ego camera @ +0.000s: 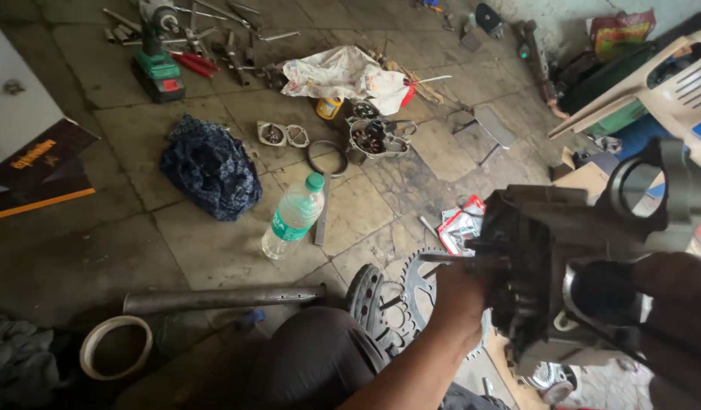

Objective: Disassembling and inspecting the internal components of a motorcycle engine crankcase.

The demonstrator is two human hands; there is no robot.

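A dark, greasy engine casing (563, 250) fills the right side, raised above the floor. My left hand (461, 292) presses against its left face, next to a metal rod (442, 258) that sticks out there; I cannot tell whether the fingers grip the rod. My right hand (673, 285) wraps around the casing's right side, below a round opening (639, 186). Under the casing lie toothed chain sprockets (396, 300) on the stone floor. My knee (312, 357) is at the bottom centre.
A plastic water bottle (293, 216) lies on the floor, with a long metal pipe (221, 298) and a white ring (115, 347) nearer me. Farther off are a dark blue cloth (210, 167), a green power tool (159, 68), scattered wrenches, a white rag (339, 72), engine covers (377, 137). A plastic chair (662, 83) stands right.
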